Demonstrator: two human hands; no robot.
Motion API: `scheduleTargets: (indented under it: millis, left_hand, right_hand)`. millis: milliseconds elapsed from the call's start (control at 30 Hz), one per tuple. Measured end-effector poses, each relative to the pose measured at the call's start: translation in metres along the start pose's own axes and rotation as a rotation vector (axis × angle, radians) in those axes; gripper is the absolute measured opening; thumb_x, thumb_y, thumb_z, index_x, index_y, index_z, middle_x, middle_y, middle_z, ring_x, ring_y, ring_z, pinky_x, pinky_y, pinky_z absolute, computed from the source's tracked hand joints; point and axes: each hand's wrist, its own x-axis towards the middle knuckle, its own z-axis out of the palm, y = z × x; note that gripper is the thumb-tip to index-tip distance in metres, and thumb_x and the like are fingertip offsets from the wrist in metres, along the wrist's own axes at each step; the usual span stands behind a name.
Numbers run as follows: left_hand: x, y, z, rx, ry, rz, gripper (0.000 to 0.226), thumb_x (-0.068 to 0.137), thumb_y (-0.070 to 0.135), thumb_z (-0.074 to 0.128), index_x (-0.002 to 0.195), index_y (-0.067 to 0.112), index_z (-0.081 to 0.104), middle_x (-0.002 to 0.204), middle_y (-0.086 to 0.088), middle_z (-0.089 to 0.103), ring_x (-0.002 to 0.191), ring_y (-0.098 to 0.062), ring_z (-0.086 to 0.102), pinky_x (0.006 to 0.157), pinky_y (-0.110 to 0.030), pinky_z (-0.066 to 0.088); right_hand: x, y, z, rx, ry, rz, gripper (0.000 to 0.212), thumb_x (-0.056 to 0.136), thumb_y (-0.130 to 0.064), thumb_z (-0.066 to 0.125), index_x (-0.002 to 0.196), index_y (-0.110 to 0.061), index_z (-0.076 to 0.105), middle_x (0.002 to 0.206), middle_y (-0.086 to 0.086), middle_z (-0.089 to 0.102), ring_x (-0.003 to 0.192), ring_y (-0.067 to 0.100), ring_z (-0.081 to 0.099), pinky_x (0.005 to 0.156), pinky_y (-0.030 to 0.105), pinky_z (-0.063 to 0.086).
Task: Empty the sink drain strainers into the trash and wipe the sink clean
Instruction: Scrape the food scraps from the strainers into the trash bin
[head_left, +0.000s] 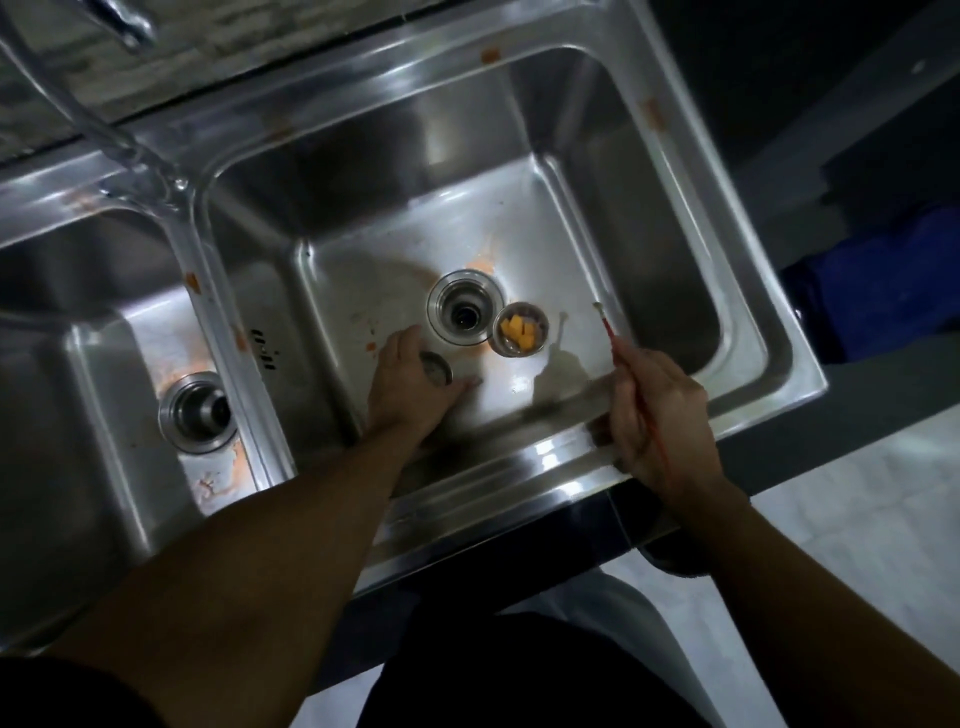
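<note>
A double steel sink fills the view; its right basin (649, 249) has an open drain hole (466, 314). Beside that hole, on the basin floor, stands a strainer cup (521, 331) holding orange food bits. My left hand (410, 387) reaches into the basin and closes around a second round metal strainer (436, 370). My right hand (657, 410) hovers over the front rim, gripping a thin red-handled brush (608, 325) whose tip points toward the basin floor. The left basin (104, 374) has its own drain (200, 413). Orange stains mark both basins.
A chrome faucet (119, 140) rises at the upper left behind the divider. A blue object (883, 270) sits in the dark to the right of the sink. Pale floor tiles (857, 493) show at the lower right.
</note>
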Motion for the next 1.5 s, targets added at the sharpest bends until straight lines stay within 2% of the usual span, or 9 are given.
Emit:
scheduleTargets:
  millis: [100,200,400,600,800,967,1100,1300,1500]
  left_hand:
    - [0.007,0.03,0.009,-0.071,-0.047,0.071,0.102,0.069,0.047,0.089,0.15,0.019,0.034,0.156,-0.003,0.034,0.141,-0.025,0.04,0.113,-0.045,0.043]
    - [0.015,0.055,0.026,-0.162,-0.121,0.051,0.109,0.067,0.031,0.094,0.153,0.017,0.029,0.158,-0.005,0.036,0.142,-0.024,0.039,0.112,-0.033,0.037]
    - [0.033,0.072,0.055,-0.144,-0.214,0.022,0.111,0.065,0.028,0.095,0.155,0.016,0.03,0.16,-0.006,0.032,0.146,-0.024,0.032,0.111,-0.025,0.027]
    - [0.046,0.075,0.061,-0.066,-0.154,0.053,0.082,0.06,0.021,0.093,0.133,0.022,0.058,0.134,-0.005,0.06,0.124,-0.028,0.054,0.095,-0.025,0.039]
    - [0.034,0.088,0.039,-0.178,-0.152,0.058,0.08,0.066,0.013,0.09,0.135,0.022,0.051,0.131,-0.003,0.059,0.117,-0.018,0.054,0.092,-0.026,0.041]
    - [0.002,0.116,0.019,-0.24,-0.042,0.156,0.077,0.065,0.015,0.091,0.131,0.023,0.051,0.121,0.007,0.057,0.108,-0.01,0.053,0.085,-0.013,0.047]
    - [-0.037,0.146,0.005,-0.312,0.078,0.27,0.074,0.06,0.008,0.09,0.125,0.016,0.055,0.113,0.002,0.065,0.095,-0.01,0.061,0.075,0.0,0.042]
    - [-0.105,0.198,0.027,-0.385,0.081,0.416,0.072,0.059,0.018,0.092,0.118,0.028,0.053,0.108,0.01,0.068,0.096,-0.001,0.066,0.081,-0.021,0.055]
    - [-0.174,0.262,0.086,-0.448,0.022,0.521,0.08,0.057,0.044,0.096,0.121,0.028,0.051,0.116,0.007,0.066,0.106,-0.006,0.065,0.089,-0.021,0.054]
  right_hand:
    - [0.0,0.016,-0.021,-0.367,-0.017,-0.27,0.05,0.104,-0.035,0.028,0.144,-0.012,0.049,0.119,0.014,0.06,0.079,0.018,0.066,0.072,0.024,0.058]
    - [0.001,0.026,-0.021,-0.487,-0.008,-0.317,0.053,0.103,-0.035,0.026,0.145,-0.012,0.047,0.128,0.013,0.058,0.096,0.022,0.064,0.083,0.028,0.053]
    - [0.003,0.024,-0.02,-0.5,0.03,-0.286,0.052,0.099,-0.03,0.031,0.139,-0.008,0.055,0.126,0.013,0.062,0.096,0.024,0.065,0.081,0.029,0.055]
    - [0.006,0.024,-0.021,-0.479,0.012,-0.275,0.053,0.099,-0.033,0.03,0.136,-0.006,0.057,0.123,0.012,0.062,0.092,0.02,0.065,0.078,0.023,0.05]
    - [0.007,0.027,-0.021,-0.494,0.032,-0.285,0.051,0.097,-0.03,0.033,0.141,-0.011,0.053,0.121,0.007,0.062,0.083,0.018,0.064,0.07,0.026,0.055]
    - [0.006,0.03,-0.021,-0.445,0.084,-0.289,0.049,0.096,-0.026,0.035,0.141,-0.017,0.053,0.121,0.005,0.061,0.085,0.02,0.066,0.077,0.034,0.058]
    - [0.0,0.031,-0.029,-0.196,0.262,-0.313,0.043,0.095,-0.008,0.045,0.136,-0.011,0.059,0.114,0.01,0.065,0.092,0.019,0.064,0.086,0.029,0.053]
    - [-0.055,0.037,-0.09,-0.032,0.512,-0.319,0.037,0.097,-0.001,0.045,0.13,-0.003,0.062,0.108,0.01,0.066,0.091,0.005,0.057,0.085,0.004,0.04]
    - [-0.109,0.089,-0.17,0.026,0.758,-0.186,0.036,0.096,0.001,0.047,0.125,-0.007,0.067,0.103,-0.003,0.066,0.091,0.007,0.061,0.084,0.012,0.046]
